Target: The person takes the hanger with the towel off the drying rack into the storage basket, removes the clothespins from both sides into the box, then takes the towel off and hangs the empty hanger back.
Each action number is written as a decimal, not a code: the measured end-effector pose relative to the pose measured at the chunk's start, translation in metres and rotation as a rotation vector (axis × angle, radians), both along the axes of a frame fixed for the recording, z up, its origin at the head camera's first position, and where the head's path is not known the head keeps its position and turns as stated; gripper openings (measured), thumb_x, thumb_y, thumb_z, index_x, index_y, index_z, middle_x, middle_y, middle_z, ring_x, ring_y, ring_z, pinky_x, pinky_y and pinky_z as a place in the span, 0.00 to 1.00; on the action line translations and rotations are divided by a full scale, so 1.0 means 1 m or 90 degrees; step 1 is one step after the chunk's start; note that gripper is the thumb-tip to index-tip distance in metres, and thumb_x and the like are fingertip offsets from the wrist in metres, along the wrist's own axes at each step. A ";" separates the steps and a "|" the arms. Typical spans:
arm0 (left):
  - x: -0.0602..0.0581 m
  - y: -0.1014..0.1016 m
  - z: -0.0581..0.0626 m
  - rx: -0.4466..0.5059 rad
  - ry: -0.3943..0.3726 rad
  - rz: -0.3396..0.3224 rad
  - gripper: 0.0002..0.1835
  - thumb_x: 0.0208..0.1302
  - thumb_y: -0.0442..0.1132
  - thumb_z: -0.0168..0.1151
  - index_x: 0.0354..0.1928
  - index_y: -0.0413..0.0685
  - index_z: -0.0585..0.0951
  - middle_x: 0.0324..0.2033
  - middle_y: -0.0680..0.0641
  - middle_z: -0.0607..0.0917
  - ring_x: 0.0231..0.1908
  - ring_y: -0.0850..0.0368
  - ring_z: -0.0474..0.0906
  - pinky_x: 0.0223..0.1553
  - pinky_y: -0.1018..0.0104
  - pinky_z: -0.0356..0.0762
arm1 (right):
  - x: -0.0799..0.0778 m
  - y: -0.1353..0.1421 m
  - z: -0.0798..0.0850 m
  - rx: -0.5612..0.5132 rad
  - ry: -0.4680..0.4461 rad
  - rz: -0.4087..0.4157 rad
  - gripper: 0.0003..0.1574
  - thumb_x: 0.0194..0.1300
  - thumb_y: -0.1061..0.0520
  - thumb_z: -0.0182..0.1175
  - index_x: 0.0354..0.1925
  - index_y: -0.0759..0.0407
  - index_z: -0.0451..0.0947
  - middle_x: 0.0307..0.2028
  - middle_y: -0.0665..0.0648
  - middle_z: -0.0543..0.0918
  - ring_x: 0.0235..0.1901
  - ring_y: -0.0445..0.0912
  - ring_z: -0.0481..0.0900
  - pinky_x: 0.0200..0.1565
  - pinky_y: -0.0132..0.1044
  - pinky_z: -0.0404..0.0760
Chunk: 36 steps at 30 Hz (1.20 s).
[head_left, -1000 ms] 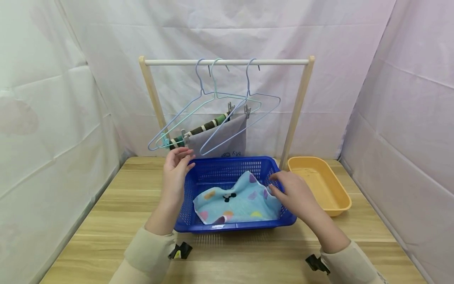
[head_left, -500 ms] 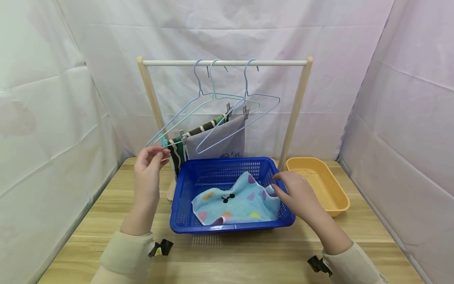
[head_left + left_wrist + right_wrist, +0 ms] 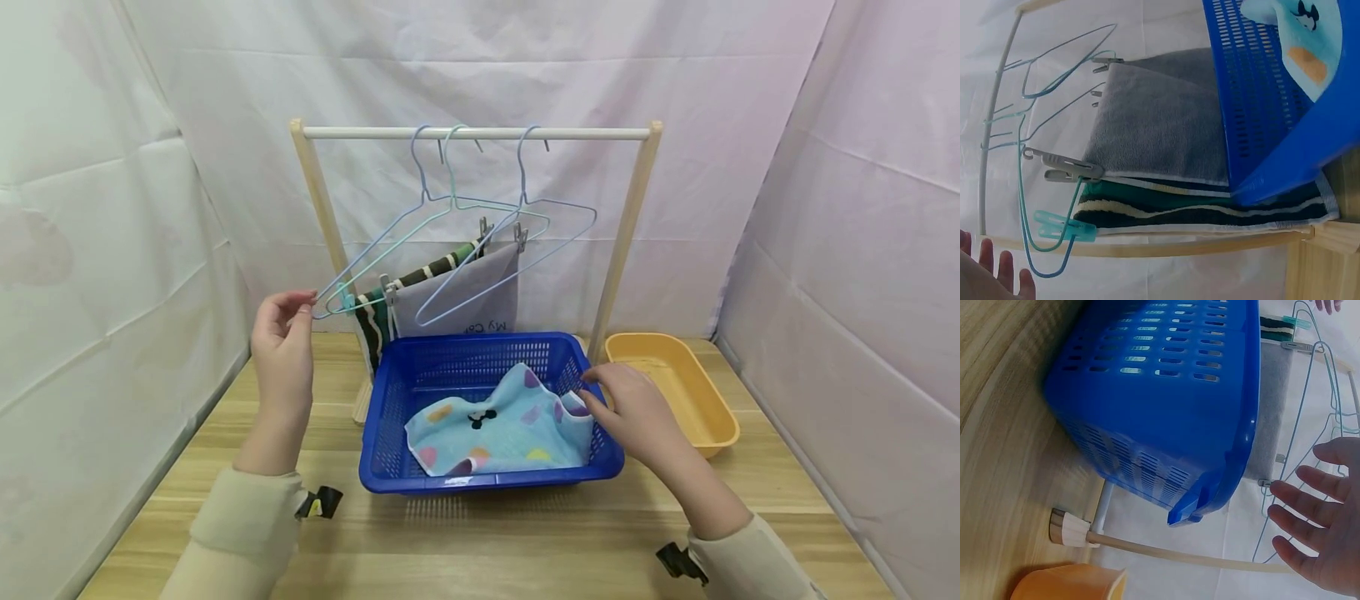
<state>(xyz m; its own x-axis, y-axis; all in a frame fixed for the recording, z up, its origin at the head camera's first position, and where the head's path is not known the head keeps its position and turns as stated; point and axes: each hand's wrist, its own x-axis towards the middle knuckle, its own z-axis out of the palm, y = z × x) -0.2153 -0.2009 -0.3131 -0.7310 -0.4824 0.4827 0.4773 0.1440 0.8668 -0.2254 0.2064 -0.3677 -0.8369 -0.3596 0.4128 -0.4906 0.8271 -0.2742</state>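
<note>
My left hand (image 3: pixel 281 342) is raised at the left, its fingertips right at the lower left corner of a blue wire hanger (image 3: pixel 375 242). In the left wrist view its fingers (image 3: pixel 1005 272) show beside that hanger's bend. A mint hanger (image 3: pixel 390 248) hangs close by, with a striped towel (image 3: pixel 1147 215) and a grey towel (image 3: pixel 1160 125) clipped below. Over the right rim of a blue basket (image 3: pixel 491 482) hovers my right hand (image 3: pixel 633 408), fingers spread and holding nothing in the right wrist view. A light blue patterned towel (image 3: pixel 510 429) lies crumpled in the basket.
The hangers hang from a white bar (image 3: pixel 585 132) on a wooden-legged rack (image 3: pixel 626 225). Another blue hanger (image 3: pixel 558 202) hangs to the right. Clothes pegs (image 3: pixel 1071 169) grip the towels. A yellow tub (image 3: pixel 716 400) stands right of the basket, on the wooden table (image 3: pixel 480 542).
My left hand has moved left and slightly up from in front of the towels to the blue hanger's outer corner. The right hand has stayed almost in place.
</note>
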 end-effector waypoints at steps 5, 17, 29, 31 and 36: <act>-0.009 -0.007 0.000 -0.032 -0.067 0.006 0.13 0.73 0.34 0.51 0.56 0.43 0.74 0.56 0.48 0.74 0.59 0.56 0.68 0.57 0.63 0.67 | 0.000 0.001 -0.001 0.007 0.006 0.006 0.08 0.66 0.55 0.64 0.40 0.59 0.81 0.39 0.56 0.83 0.45 0.55 0.79 0.49 0.55 0.76; -0.034 -0.021 -0.007 -0.060 -0.202 -0.005 0.19 0.75 0.45 0.49 0.58 0.40 0.73 0.50 0.49 0.74 0.50 0.58 0.71 0.50 0.65 0.71 | -0.002 0.004 -0.005 0.019 -0.002 0.008 0.06 0.65 0.56 0.64 0.38 0.57 0.81 0.37 0.55 0.83 0.43 0.55 0.79 0.48 0.54 0.76; -0.038 -0.023 -0.007 -0.079 -0.208 -0.128 0.18 0.76 0.48 0.48 0.42 0.38 0.74 0.35 0.51 0.78 0.35 0.60 0.81 0.41 0.71 0.78 | -0.002 0.006 -0.010 0.028 -0.019 0.007 0.08 0.65 0.55 0.65 0.39 0.58 0.81 0.37 0.56 0.83 0.42 0.54 0.79 0.47 0.54 0.76; -0.038 -0.024 -0.006 -0.083 -0.204 -0.148 0.18 0.77 0.48 0.47 0.41 0.37 0.73 0.33 0.52 0.78 0.34 0.61 0.80 0.41 0.70 0.78 | -0.002 0.006 -0.011 0.026 -0.020 0.007 0.08 0.65 0.55 0.65 0.40 0.58 0.81 0.37 0.56 0.83 0.42 0.54 0.79 0.47 0.54 0.76; -0.039 -0.023 -0.005 -0.089 -0.194 -0.164 0.17 0.78 0.46 0.46 0.40 0.37 0.72 0.31 0.52 0.77 0.35 0.61 0.78 0.41 0.69 0.77 | -0.002 0.004 -0.011 0.023 -0.023 0.002 0.09 0.65 0.54 0.64 0.40 0.58 0.81 0.38 0.56 0.84 0.43 0.54 0.79 0.48 0.54 0.76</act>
